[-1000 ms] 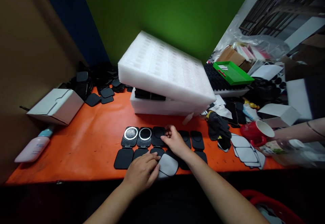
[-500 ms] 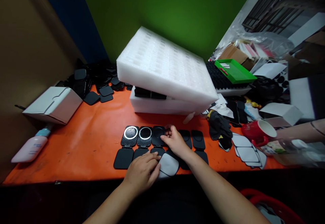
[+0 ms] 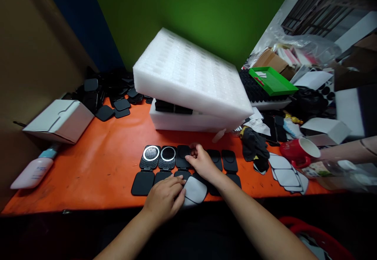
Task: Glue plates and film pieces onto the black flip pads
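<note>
Two cases (image 3: 146, 166) in front of the foam block (image 3: 188, 81) show silver rings (image 3: 151, 160), apparently further along; at least three lie plain. My right hand (image 3: 203, 165) touches the third case (image 3: 182, 152), my left (image 3: 165, 198) its lower flap (image 3: 180, 173); I cannot tell whether either grips.

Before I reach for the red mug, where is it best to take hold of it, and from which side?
The red mug is probably best taken by its handle, coming from the near side with the right hand. The handle juts toward the bench's near edge, while the clear bottle sits close to the mug's right.
</note>
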A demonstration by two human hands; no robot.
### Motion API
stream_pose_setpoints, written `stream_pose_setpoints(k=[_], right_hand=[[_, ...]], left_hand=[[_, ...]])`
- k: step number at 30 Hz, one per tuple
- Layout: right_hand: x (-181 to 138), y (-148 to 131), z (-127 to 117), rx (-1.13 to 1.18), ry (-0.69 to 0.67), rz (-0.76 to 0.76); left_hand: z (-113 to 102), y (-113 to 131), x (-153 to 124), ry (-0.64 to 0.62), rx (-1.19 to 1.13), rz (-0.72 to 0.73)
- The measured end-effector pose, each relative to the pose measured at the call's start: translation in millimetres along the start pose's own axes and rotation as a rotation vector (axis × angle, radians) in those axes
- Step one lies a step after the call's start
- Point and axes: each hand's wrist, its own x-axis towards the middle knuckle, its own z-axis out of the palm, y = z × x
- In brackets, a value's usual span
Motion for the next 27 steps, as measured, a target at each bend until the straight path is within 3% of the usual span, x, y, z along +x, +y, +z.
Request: stream_pose_setpoints(k=[17, 21, 23, 27], right_hand=[[-5, -23, 1, -0.664, -0.04, -0.163], [8, -20, 4, -0.869, 0.101, -0.056], [16, -20, 4, -0.874, 0.166, 0.016], [15, -30, -7, -0.767, 0.111, 0.018]], left_hand=[[4, -1, -2, -0.01, 0.016, -0.007], [6, -3, -3, 0.033, 0.029, 0.014], [7, -4, -2, 0.045, 0.033, 0.028], [2, -3, -2, 0.035, 0.033, 0.062]])
